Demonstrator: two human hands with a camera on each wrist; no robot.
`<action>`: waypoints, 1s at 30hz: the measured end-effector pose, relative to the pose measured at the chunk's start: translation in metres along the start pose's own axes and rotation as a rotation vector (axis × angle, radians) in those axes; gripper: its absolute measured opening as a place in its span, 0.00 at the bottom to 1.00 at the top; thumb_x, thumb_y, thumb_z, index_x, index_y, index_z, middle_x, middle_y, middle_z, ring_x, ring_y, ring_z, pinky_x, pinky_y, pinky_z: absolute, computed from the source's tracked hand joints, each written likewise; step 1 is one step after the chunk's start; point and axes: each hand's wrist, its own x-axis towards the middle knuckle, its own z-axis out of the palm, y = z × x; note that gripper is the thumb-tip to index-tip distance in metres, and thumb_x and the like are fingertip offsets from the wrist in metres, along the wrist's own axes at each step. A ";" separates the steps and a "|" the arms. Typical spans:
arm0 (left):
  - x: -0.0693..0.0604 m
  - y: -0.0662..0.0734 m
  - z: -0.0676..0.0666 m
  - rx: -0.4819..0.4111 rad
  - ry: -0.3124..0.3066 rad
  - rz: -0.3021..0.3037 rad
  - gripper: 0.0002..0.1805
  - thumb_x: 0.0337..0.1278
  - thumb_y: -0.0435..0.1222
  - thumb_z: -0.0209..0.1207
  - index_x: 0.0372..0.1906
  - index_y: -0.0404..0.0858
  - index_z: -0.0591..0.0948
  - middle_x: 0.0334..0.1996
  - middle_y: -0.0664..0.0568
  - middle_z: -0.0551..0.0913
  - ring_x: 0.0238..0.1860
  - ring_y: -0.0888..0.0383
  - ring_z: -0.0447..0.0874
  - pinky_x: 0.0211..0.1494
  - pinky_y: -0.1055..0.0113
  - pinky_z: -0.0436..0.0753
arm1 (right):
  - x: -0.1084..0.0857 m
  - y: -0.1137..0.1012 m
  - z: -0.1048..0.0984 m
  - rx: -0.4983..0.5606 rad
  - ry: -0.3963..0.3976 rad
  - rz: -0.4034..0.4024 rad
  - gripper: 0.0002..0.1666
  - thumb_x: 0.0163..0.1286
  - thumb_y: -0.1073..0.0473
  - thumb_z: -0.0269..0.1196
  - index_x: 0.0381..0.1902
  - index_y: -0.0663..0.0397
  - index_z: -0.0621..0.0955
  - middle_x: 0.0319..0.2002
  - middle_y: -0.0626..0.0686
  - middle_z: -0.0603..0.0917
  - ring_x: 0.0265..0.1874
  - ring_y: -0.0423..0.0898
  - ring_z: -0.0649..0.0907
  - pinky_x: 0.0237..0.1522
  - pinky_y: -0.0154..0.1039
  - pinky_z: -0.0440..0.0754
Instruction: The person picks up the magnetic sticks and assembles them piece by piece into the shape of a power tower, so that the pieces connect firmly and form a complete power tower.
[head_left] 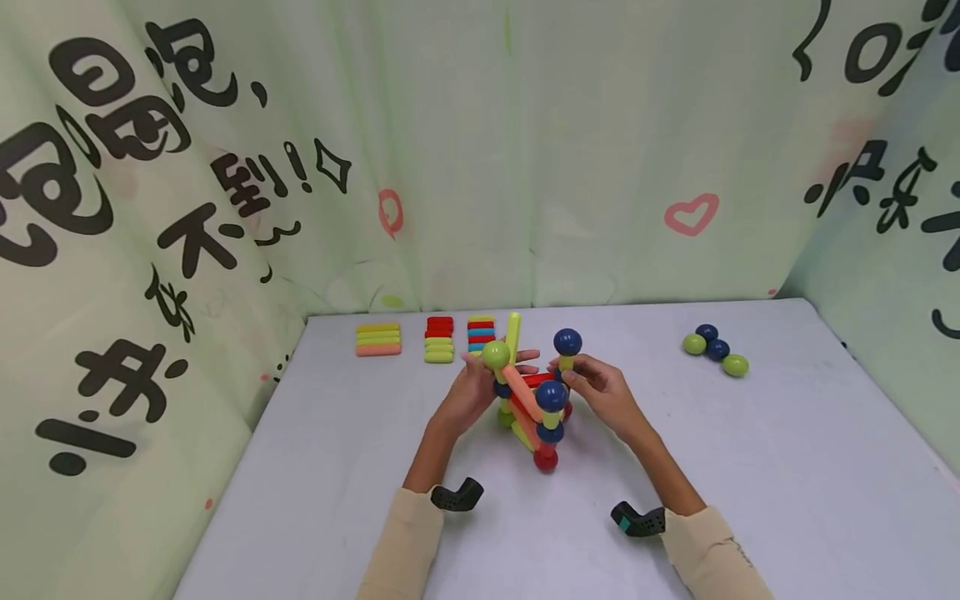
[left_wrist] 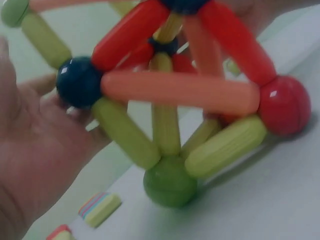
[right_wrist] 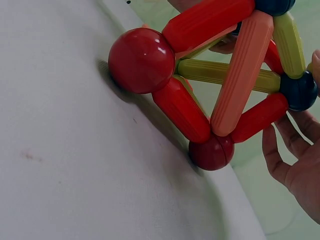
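Note:
A magnetic stick-and-ball structure (head_left: 527,408) of red, salmon and yellow-green sticks with red, blue and green balls stands on the table. My right hand (head_left: 606,390) pinches its far right column, below the top blue ball (head_left: 567,342). At its left side, my left hand (head_left: 471,392) reaches behind the column topped by a green ball (head_left: 495,354). Its fingers look fairly straight, with the palm facing the structure in the left wrist view; their contact is partly hidden. A yellow-green stick (head_left: 513,333) rises beside that green ball, its lower end hidden.
Toward the table's back left lie three groups of sticks: a left stack (head_left: 378,339), a middle stack (head_left: 439,339) and a right stack (head_left: 481,329). Several blue and green balls (head_left: 717,349) sit at the back right. A printed curtain (head_left: 585,167) hangs behind the table (head_left: 337,467).

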 end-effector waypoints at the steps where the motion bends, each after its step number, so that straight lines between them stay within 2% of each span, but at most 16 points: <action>1: -0.003 -0.001 -0.003 0.037 -0.031 0.017 0.45 0.64 0.68 0.33 0.77 0.45 0.54 0.70 0.42 0.68 0.70 0.48 0.68 0.75 0.47 0.61 | 0.000 0.001 0.001 -0.002 0.005 0.000 0.18 0.74 0.59 0.56 0.56 0.63 0.78 0.53 0.65 0.82 0.53 0.40 0.82 0.52 0.27 0.79; 4: -0.007 -0.002 -0.007 0.116 -0.081 0.036 0.34 0.71 0.55 0.47 0.76 0.46 0.58 0.70 0.44 0.69 0.72 0.46 0.65 0.72 0.51 0.67 | -0.002 0.002 0.002 -0.016 0.021 -0.003 0.17 0.74 0.59 0.56 0.56 0.64 0.78 0.52 0.65 0.82 0.50 0.32 0.82 0.52 0.27 0.79; 6: -0.008 0.000 -0.006 0.152 -0.058 0.016 0.27 0.71 0.43 0.53 0.72 0.48 0.65 0.67 0.48 0.73 0.70 0.50 0.69 0.69 0.56 0.72 | -0.002 0.003 0.003 -0.019 0.028 -0.010 0.17 0.74 0.59 0.56 0.55 0.64 0.78 0.51 0.65 0.83 0.49 0.30 0.81 0.52 0.27 0.79; 9: -0.007 0.004 -0.003 0.196 -0.001 -0.001 0.25 0.66 0.37 0.59 0.67 0.47 0.71 0.62 0.49 0.78 0.66 0.53 0.74 0.65 0.59 0.76 | -0.002 0.003 0.004 -0.009 0.037 -0.019 0.17 0.75 0.59 0.56 0.55 0.64 0.78 0.50 0.65 0.82 0.48 0.29 0.82 0.51 0.27 0.79; 16: -0.004 0.008 0.009 0.384 0.123 0.031 0.31 0.65 0.34 0.60 0.72 0.43 0.67 0.54 0.43 0.83 0.64 0.50 0.75 0.63 0.54 0.78 | 0.000 0.003 0.006 0.013 0.052 -0.033 0.16 0.76 0.62 0.53 0.55 0.66 0.77 0.51 0.67 0.82 0.48 0.27 0.81 0.51 0.25 0.78; 18: -0.004 0.009 0.011 0.423 0.148 0.038 0.30 0.65 0.33 0.60 0.71 0.42 0.68 0.53 0.42 0.84 0.63 0.49 0.76 0.62 0.54 0.79 | -0.001 -0.006 0.007 0.008 0.047 -0.034 0.16 0.76 0.64 0.53 0.56 0.67 0.76 0.51 0.69 0.81 0.47 0.27 0.81 0.51 0.24 0.78; 23: -0.003 0.010 0.013 0.486 0.175 0.056 0.25 0.64 0.33 0.61 0.66 0.41 0.74 0.58 0.44 0.81 0.62 0.47 0.77 0.58 0.56 0.81 | -0.002 -0.012 0.007 0.015 0.043 -0.016 0.18 0.76 0.61 0.53 0.57 0.67 0.76 0.51 0.69 0.81 0.47 0.28 0.81 0.52 0.25 0.78; 27: -0.004 0.012 0.014 0.517 0.185 0.074 0.23 0.63 0.34 0.61 0.64 0.41 0.77 0.59 0.46 0.81 0.60 0.48 0.78 0.57 0.55 0.82 | 0.001 0.001 0.006 0.013 0.047 -0.003 0.18 0.76 0.60 0.53 0.58 0.64 0.76 0.52 0.66 0.82 0.48 0.30 0.82 0.52 0.25 0.78; 30: -0.005 0.013 0.014 0.532 0.191 0.062 0.22 0.63 0.35 0.62 0.62 0.41 0.78 0.58 0.46 0.82 0.60 0.49 0.78 0.58 0.54 0.81 | 0.001 0.002 0.006 0.007 0.046 -0.004 0.18 0.76 0.62 0.53 0.58 0.66 0.76 0.52 0.67 0.82 0.48 0.31 0.82 0.52 0.26 0.79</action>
